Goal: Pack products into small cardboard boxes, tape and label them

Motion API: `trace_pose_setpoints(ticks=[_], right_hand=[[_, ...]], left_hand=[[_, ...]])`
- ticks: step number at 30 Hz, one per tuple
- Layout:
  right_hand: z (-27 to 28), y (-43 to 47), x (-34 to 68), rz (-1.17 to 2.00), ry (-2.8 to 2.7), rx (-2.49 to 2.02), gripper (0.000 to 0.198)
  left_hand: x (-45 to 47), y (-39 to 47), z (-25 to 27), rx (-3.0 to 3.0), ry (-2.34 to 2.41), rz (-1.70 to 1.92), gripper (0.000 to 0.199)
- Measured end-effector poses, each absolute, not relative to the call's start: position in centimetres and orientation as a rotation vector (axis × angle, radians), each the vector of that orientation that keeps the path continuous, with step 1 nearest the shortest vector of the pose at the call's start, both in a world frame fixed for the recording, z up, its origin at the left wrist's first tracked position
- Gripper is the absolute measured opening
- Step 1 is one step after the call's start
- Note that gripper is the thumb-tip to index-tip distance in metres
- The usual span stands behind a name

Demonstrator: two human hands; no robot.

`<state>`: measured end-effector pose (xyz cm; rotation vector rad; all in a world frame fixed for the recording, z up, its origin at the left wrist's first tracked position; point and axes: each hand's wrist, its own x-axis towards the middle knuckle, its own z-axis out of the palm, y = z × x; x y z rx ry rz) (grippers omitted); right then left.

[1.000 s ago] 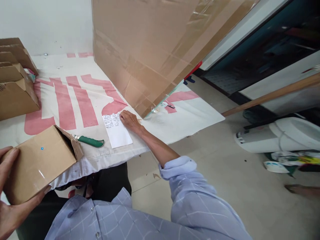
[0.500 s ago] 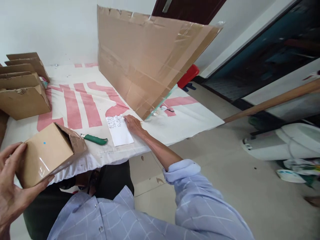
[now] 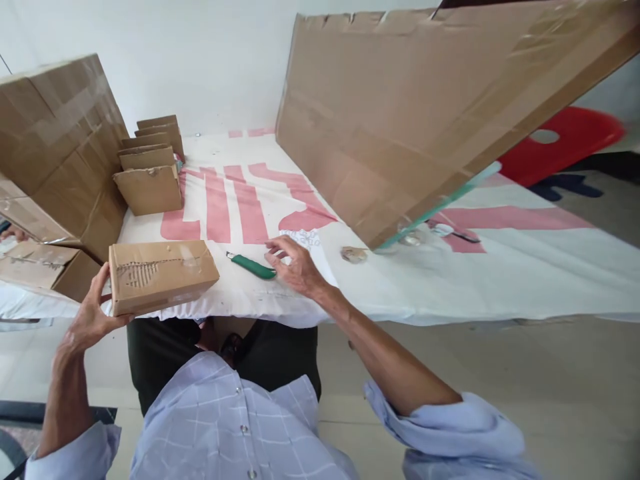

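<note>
My left hand (image 3: 95, 310) grips the left end of a small cardboard box (image 3: 163, 275), thumb along the lower edge and fingers behind. The box's long side faces me, with a torn, ribbed patch and clear tape showing. My right hand (image 3: 297, 267) is over a white sheet of paper with small drawings (image 3: 320, 257), hiding part of it. Its fingers are loosely bent and apart, with nothing visible in them. Just left of these fingers lies a green utility knife (image 3: 254, 267), its blade end pointing left.
A large cardboard panel (image 3: 400, 120) stands on the cloth-covered table (image 3: 450, 287). Open small boxes (image 3: 150, 190), a big taped carton (image 3: 60, 147) and another closed box (image 3: 45, 263) are on the left. A tape roll (image 3: 354, 254) lies by the panel; another person's hand (image 3: 15, 232) shows far left.
My view has swung left. The box in my left hand has turned and now rests level near the table edge. My right hand has moved from the paper's top right toward the knife.
</note>
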<state>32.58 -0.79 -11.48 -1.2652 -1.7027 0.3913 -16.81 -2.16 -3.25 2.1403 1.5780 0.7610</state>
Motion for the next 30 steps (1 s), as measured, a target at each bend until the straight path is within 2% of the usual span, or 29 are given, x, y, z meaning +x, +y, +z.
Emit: trace_pose_setpoints(ticks=[4,8,12,18,24,26,30], right_hand=[[-11.7,-1.8,27.1,0.772,-1.732,-1.169,0.048],[-12.4,-2.2,23.3,0.964,-1.758,-1.089,0.066],[-12.2,-2.8,20.6,1.022,-1.777,-1.003,0.07],[-11.6,-3.4,20.6,0.842,-1.885,-1.088,0.054],[-12.9,-1.9,24.7,0.306,-2.017,-1.898,0.03],[-13.7,-1.4,25.4,0.278,-2.006,-2.037,0.023],[-14.6,-0.9,25.8,0.251,-1.95,-1.998,0.017]], left_hand=[[-18.4,-2.3,-5.5,1.842,1.528,0.786,0.107],[-18.7,-2.9,-7.5,1.694,1.493,0.829,0.091],[-18.2,-3.2,-8.5,1.68,1.386,0.898,0.1],[-17.6,-3.2,-8.6,1.732,1.231,0.946,0.118],[-16.8,-3.7,-7.5,1.779,1.163,1.05,0.133],[-16.6,-4.1,-7.7,1.81,1.172,1.052,0.137],[-16.6,-4.9,-8.7,1.869,1.15,1.083,0.137]])
